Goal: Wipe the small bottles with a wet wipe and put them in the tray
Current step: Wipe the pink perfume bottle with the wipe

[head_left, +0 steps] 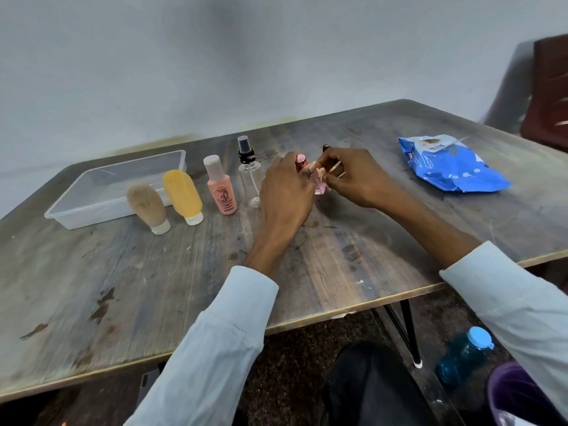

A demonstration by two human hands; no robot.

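Your hands meet over the middle of the tabletop point(307, 272), both on one small pink bottle point(319, 184) with a red-pink cap. Your left hand point(285, 195) wraps its curled fingers round the bottle from the left side, covering most of the body. Your right hand point(353, 176) comes in from the right, fingers curled and pinching at the bottle's upper part; a small pale scrap shows between the fingertips, too blurred to say whether it is a wipe. A dark-capped item point(326, 147) peeks out just behind your right hand, mostly hidden.

To the left of your hands four more bottles stand in a row: clear spray bottle point(249, 176) with black pump, just beside your left hand; pink lotion bottle point(222, 189); yellow squeeze tube point(183, 195) on its white cap; tan squeeze tube point(147, 207) on its white cap. The clear plastic tray point(76, 216) sits behind the two tubes at the far left, with no bottles in it.

Blue wet wipe pack point(451, 167) lies well apart on the right, its flap lifted. A blue-capped water bottle point(464, 355) stands on the floor under the tabletop's edge.
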